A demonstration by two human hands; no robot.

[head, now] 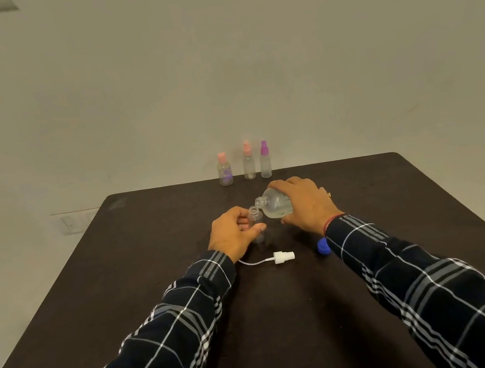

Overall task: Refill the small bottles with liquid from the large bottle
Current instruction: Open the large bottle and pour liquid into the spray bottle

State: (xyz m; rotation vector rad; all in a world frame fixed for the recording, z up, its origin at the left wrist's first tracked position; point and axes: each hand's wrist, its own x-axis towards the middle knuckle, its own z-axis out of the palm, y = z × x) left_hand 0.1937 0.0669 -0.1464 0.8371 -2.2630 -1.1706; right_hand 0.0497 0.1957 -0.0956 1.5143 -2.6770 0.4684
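My left hand (234,234) grips a small clear bottle (255,218) that stands upright and uncapped on the dark table (151,264). My right hand (304,203) holds the large clear bottle (274,205) tilted to the left, its open mouth just above and beside the small bottle's neck. Clear liquid lies in the large bottle's lower side. A white spray cap (283,256) with its thin tube lies on the table in front of my left hand. A blue cap (323,247) lies by my right wrist.
Three capped small bottles stand in a row at the table's far edge: a pink-capped one (224,170), a second pink-capped one (248,161) and a purple-capped one (265,160). A pale wall rises behind the table.
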